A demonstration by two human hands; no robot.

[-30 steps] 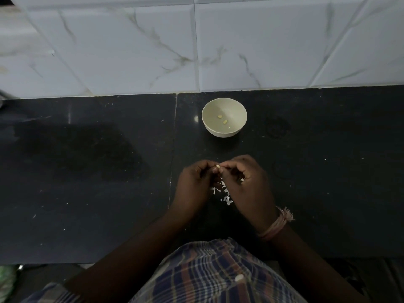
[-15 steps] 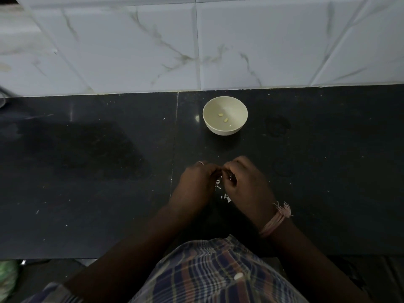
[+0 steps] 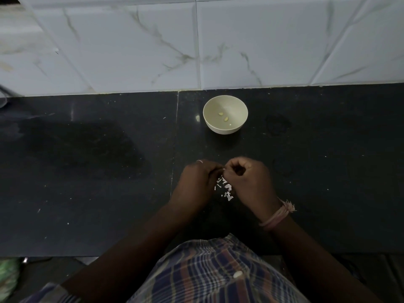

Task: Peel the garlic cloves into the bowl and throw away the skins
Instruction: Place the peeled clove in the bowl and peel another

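I found nothing to read: no words, labels, brands or numbers stood on the bowl (image 3: 225,101), the bench (image 3: 87,171) or the tiled wall (image 3: 131,40) in front of me.

I see a dark stone bench (image 3: 87,171) against a wall of white marbled tiles (image 3: 131,51); the light is dim.
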